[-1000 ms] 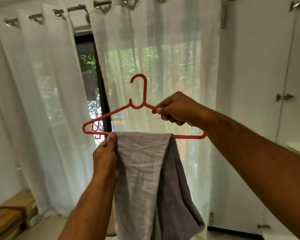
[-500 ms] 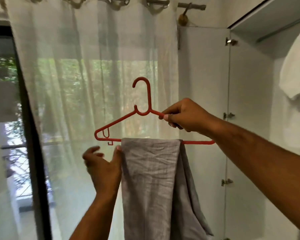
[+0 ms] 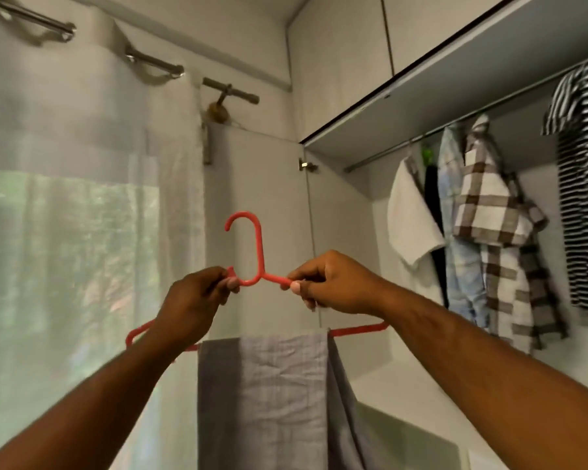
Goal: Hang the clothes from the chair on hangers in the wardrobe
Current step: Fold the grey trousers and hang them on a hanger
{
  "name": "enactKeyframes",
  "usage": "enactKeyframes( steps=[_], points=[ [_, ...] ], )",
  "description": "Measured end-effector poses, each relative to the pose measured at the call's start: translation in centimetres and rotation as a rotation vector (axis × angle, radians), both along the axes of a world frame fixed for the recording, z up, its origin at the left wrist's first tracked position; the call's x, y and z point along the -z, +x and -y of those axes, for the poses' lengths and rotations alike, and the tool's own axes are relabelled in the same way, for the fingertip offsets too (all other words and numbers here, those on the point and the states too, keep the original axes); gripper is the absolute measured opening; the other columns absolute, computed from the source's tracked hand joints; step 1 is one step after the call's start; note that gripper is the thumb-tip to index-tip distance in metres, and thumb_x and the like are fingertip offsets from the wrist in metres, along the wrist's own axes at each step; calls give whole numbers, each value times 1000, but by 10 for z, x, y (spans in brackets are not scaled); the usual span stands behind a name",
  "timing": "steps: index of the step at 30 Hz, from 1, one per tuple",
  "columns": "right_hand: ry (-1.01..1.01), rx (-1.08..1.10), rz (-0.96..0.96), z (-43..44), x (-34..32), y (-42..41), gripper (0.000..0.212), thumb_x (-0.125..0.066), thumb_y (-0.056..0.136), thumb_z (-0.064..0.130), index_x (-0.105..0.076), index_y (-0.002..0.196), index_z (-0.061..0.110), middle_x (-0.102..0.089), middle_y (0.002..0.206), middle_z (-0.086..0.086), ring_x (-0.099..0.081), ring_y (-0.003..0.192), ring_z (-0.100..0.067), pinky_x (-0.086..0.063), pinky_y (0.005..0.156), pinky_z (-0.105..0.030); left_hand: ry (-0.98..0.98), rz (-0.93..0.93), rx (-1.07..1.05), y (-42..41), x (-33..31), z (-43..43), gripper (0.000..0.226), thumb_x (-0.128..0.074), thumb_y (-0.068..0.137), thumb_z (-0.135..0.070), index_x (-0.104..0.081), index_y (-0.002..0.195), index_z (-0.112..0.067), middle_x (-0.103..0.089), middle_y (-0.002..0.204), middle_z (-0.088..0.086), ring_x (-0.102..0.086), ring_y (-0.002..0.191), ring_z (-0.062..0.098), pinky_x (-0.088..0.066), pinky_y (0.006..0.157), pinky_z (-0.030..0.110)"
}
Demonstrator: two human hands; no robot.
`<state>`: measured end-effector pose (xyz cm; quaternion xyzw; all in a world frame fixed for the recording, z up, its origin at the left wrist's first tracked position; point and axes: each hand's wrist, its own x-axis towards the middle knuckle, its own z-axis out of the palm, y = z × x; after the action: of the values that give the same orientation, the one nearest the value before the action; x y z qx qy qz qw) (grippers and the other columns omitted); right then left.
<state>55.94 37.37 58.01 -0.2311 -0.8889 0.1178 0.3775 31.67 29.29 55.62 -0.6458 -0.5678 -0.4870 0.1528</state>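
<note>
Hanging shirts (image 3: pixel 489 205) in wardrobe (image 3: pixel 455 83), curtain (image 3: pixel 65 198) L

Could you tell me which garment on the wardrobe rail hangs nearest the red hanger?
The plain white shirt, leftmost on the rail; the black garment, pale blue shirt, brown-checked shirt and striped shirt hang further right.

We count 2 hands, a left hand (image 3: pixel 190 303) and a right hand (image 3: pixel 333 286), 1 red hanger (image 3: pixel 260 252) and 1 grey cloth (image 3: pixel 279 385). On 1 rail (image 3: pixel 377 157) we count 5 hanging garments: 1 white shirt (image 3: pixel 409 215), 1 black garment (image 3: pixel 433 195), 1 pale blue shirt (image 3: pixel 463 283), 1 plaid shirt (image 3: pixel 489 212), 1 striped shirt (image 3: pixel 587 215). We see 1 curtain (image 3: pixel 65 232).
</note>
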Motion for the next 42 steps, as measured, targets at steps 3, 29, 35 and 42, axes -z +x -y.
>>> enactKeyframes(
  steps=[3,29,35,42],
  points=[
    [26,144,59,-52,-18,33,14,-66,97,38,-77,93,31,-72,75,7,-61,63,-5,-52,60,-23,55,57,37,11,-11,-71,22,-53,103,-28,-66,85,-27,-65,75,-7,-58,70,8,-35,59,16],
    [248,874,-294,-343,-119,41,30,-57,103,25,-71,85,5,-63,62,-13,-55,48,-16,-41,43,-26,102,30,374,54,-120,-558,56,-66,95,-38,-46,143,-17,-51,142,11,-53,127,30,-47,104,48],
    [409,1195,-248,-403,-173,23,23,-59,98,16,-71,88,0,-65,72,-13,-58,57,-22,-44,49,-26,195,-95,439,64,-126,-608,51,-62,97,-35,-43,144,-23,-46,146,4,-47,132,24,-43,107,47],
    [557,1402,-149,-475,-224,11,15,-61,95,14,-66,95,0,-61,92,-15,-59,84,-33,-41,68,-31,253,-186,394,62,-141,-653,51,-57,99,-40,-40,146,-26,-43,150,0,-43,136,22,-37,111,47]
  ],
)
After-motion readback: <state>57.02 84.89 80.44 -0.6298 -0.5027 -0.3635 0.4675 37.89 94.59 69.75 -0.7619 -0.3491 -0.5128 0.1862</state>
